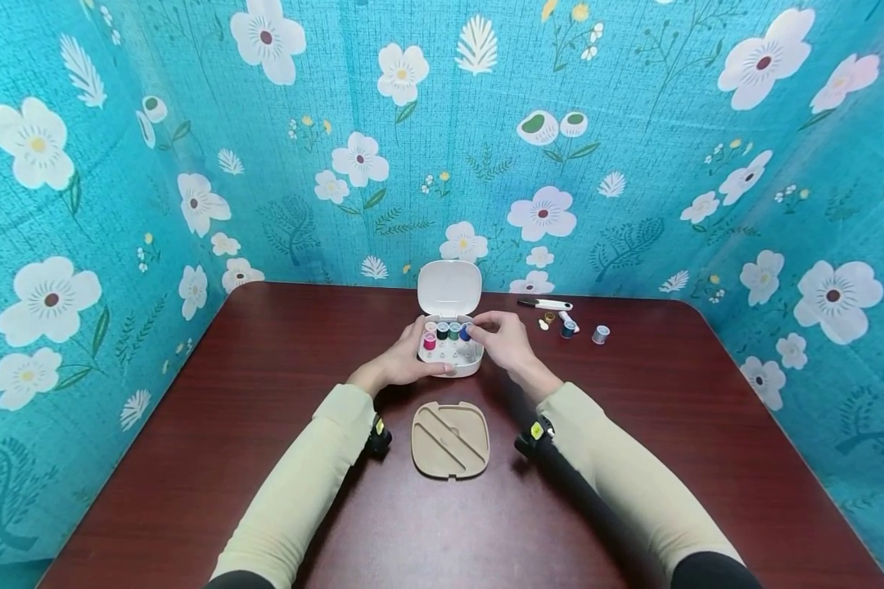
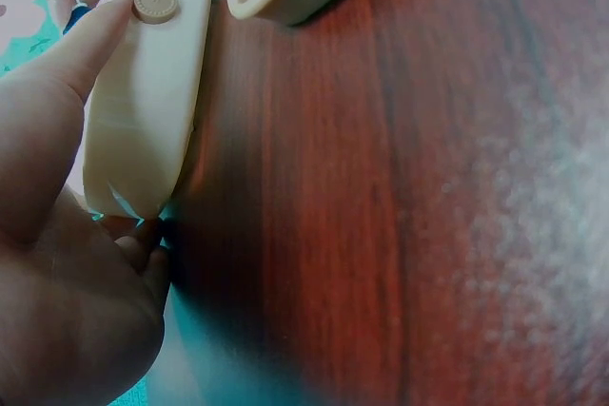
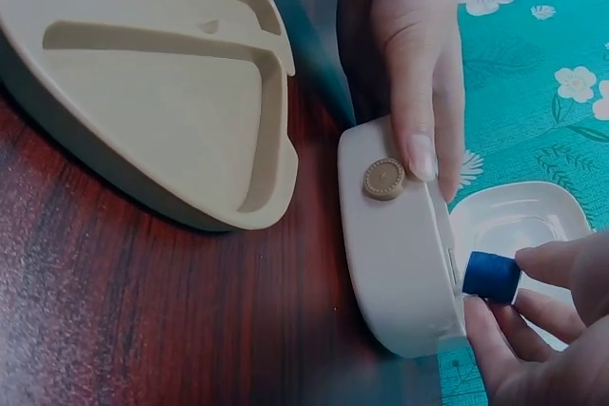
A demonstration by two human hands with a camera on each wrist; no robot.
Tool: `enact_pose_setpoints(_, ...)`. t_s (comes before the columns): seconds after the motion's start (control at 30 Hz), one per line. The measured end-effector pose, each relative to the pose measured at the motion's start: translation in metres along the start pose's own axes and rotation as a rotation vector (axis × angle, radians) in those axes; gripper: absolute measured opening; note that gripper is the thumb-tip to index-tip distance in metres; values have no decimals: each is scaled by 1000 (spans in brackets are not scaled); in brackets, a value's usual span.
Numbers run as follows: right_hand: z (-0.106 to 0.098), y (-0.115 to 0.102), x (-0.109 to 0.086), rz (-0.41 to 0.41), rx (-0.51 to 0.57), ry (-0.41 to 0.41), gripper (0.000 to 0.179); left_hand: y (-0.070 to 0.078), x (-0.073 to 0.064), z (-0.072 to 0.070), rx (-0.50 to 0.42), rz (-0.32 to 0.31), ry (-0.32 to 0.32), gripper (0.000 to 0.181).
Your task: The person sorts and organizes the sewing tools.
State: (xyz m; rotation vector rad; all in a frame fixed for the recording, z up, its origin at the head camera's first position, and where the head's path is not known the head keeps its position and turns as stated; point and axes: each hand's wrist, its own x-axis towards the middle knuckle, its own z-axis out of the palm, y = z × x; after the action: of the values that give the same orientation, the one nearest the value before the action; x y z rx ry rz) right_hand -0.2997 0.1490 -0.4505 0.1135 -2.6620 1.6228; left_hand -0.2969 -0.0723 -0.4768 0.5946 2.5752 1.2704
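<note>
A white sewing box (image 1: 473,370) stands on the table, its lid (image 1: 449,288) raised at the back. My left hand (image 1: 401,360) grips its left side, thumb along the front near a round tan button (image 3: 383,179). Between the thumb and fingers of my right hand (image 1: 507,338) is a blue thread spool (image 3: 492,277), at the box's open top on the right. Inside, a pale pink spool (image 1: 430,327), a black spool (image 1: 443,330) and a green spool (image 1: 454,330) form the back row; a hot pink spool (image 1: 430,340) sits in front, beside bare pegs.
A beige divided tray (image 1: 449,442) lies in front of the box. At the back right are a dark blue spool (image 1: 569,329), a light grey-blue spool (image 1: 600,334), a white tool with a black tip (image 1: 552,303) and a few small items, including a gold-coloured one (image 1: 548,316).
</note>
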Motion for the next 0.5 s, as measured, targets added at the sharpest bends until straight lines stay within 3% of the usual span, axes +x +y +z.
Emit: enact_pose_setpoints(0.5, 12, -7, 6, -127, -172, -22, 17, -1, 0, -1, -16, 7, -6, 99)
